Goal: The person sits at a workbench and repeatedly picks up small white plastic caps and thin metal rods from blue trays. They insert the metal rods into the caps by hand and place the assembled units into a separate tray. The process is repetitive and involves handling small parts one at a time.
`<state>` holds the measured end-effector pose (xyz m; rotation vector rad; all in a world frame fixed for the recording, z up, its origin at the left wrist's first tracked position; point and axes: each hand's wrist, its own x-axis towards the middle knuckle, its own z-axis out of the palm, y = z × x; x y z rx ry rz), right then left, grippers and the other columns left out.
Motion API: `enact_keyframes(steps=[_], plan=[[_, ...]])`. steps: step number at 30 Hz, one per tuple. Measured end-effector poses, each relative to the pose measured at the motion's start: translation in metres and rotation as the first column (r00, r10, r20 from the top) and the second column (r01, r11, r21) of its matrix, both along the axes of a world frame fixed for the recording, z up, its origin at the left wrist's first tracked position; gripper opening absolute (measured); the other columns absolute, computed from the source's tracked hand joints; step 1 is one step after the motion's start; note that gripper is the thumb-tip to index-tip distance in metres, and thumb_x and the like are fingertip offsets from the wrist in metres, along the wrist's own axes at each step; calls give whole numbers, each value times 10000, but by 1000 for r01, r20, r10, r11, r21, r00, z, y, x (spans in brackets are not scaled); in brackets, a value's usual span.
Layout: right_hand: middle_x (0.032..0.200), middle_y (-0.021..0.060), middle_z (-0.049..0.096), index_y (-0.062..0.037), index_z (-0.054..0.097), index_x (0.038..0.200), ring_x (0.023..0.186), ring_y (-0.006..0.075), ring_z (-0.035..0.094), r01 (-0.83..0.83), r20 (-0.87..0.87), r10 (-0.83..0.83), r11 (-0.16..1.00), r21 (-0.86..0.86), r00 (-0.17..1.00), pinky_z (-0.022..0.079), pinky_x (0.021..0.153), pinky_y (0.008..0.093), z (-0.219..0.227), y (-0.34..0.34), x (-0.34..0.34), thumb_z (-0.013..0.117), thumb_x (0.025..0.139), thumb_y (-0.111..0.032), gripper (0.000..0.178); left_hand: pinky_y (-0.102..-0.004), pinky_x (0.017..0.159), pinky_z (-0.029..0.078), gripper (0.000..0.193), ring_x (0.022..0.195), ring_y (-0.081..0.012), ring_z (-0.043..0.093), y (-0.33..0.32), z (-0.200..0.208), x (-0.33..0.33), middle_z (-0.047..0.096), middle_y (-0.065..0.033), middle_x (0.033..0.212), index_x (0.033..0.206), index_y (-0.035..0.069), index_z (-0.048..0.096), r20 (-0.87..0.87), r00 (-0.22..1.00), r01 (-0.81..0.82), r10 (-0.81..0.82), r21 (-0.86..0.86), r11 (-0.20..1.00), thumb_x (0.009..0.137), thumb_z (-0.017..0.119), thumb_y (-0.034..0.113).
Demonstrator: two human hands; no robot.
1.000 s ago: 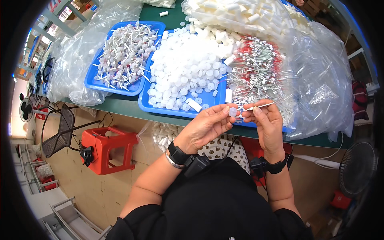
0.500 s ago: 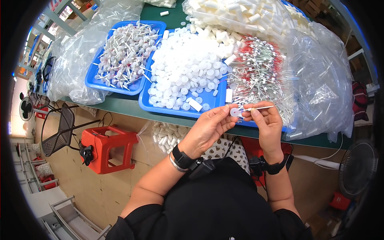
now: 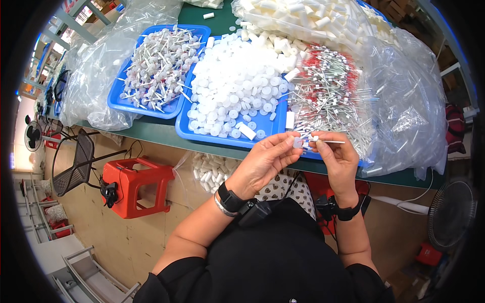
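My left hand (image 3: 268, 160) pinches a small translucent white disc (image 3: 297, 143) between thumb and fingertips. My right hand (image 3: 337, 160) is closed on a thin white-tipped stick (image 3: 331, 141), held roughly level just right of the disc. Whether the stick's tip touches the disc is too small to tell. Beyond both hands lies a pile of similar sticks (image 3: 323, 86), some with red parts. To its left, a blue tray (image 3: 202, 137) bears a heap of loose discs (image 3: 237, 86). Another blue tray (image 3: 117, 104) farther left has sticks with discs on them (image 3: 159, 68).
Clear plastic bags (image 3: 404, 111) lie at the right, with another bag (image 3: 93, 81) at the left. White cylinders (image 3: 308, 22) fill a bag at the back of the green table (image 3: 156, 132). A red stool (image 3: 136, 187) and a fan (image 3: 451, 212) stand below.
The disc has turned in my left fingers. My right hand has brought the stick to a more level angle, with its white end showing near the disc.
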<state>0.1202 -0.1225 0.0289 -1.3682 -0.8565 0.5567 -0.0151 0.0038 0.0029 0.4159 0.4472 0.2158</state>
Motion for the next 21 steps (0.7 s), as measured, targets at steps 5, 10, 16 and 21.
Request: enact_keyframes(steps=[5, 10, 16, 21], plan=[[934, 105, 687, -5, 663, 912, 820, 197, 678, -24, 476, 57, 997, -75, 878, 522, 732, 279, 13, -2, 7, 672, 809, 41, 114, -208, 762, 551, 325, 845, -91, 643, 3, -3, -2, 642, -39, 999, 1231, -12, 537, 8, 1000, 1, -1, -26, 1000, 953, 593, 147], [831, 105, 688, 11, 667, 877, 746, 222, 678, -18, 558, 85, 992, -125, 826, 524, 663, 290, 22, -4, 3, 689, 790, 39, 94, -194, 737, 531, 326, 811, -69, 619, 2, -1, -1, 637, -17, 964, 1226, -4, 546, -11, 1000, 14, -14, -1, 1000, 943, 611, 145], [810, 118, 682, 13, 668, 888, 663, 229, 665, 128, 585, 15, 971, -201, 811, 514, 591, 303, 15, -3, -5, 688, 821, -7, 73, -196, 740, 525, 294, 802, -61, 608, -2, 0, 2, 624, 4, 905, 1195, 3, 576, 8, 999, 45, -45, 2, 999, 943, 614, 150], [773, 136, 673, 11, 668, 903, 602, 232, 644, 78, 364, 60, 932, -354, 929, 495, 541, 305, 19, -4, -10, 680, 836, -26, 77, -215, 725, 514, 294, 802, -69, 600, -8, -8, 1, 624, 6, 910, 1197, 16, 579, 55, 997, 52, -49, -52, 997, 951, 604, 175]])
